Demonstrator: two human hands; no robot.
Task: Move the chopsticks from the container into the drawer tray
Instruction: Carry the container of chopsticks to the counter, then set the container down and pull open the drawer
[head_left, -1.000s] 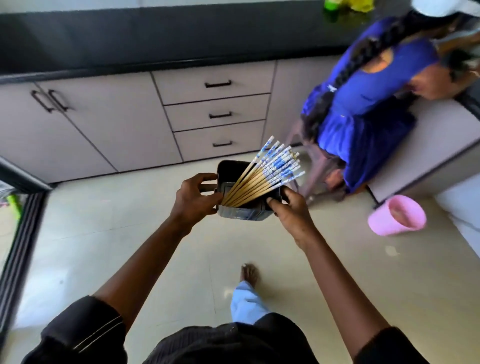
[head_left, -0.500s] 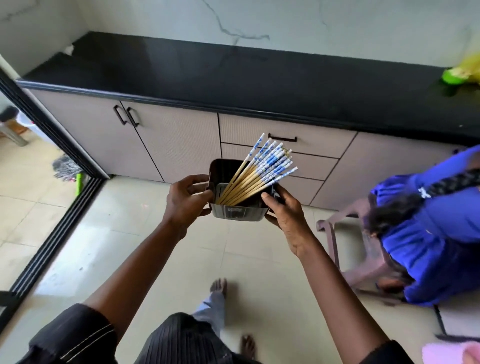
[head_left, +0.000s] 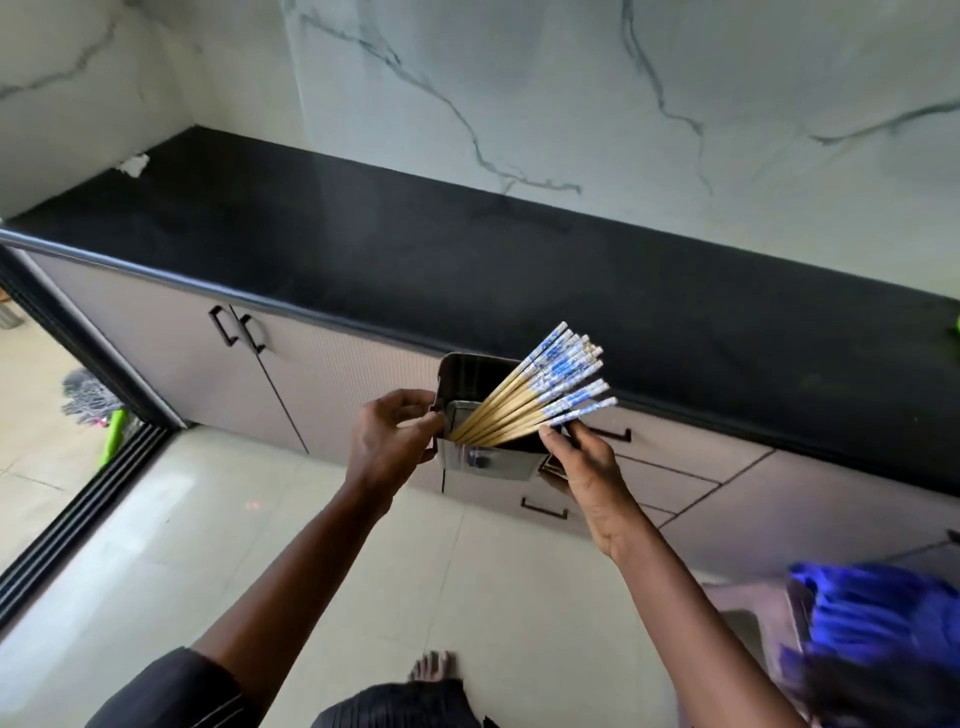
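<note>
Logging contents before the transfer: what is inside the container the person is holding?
A bundle of chopsticks leans out of the container, wooden shafts with blue-patterned tops. An inner metal insert shows beside them. The chopstick tips and the container's bottom are hidden by its walls.

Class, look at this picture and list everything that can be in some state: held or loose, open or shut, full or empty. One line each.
Container: held off the floor by both hands, open at the top.
Chopsticks: in the container, leaning right, patterned ends sticking out.
Left hand: grip shut on the container's left side.
Right hand: grip shut on its right side.
Drawers: shut.
Cabinet doors: shut.
</note>
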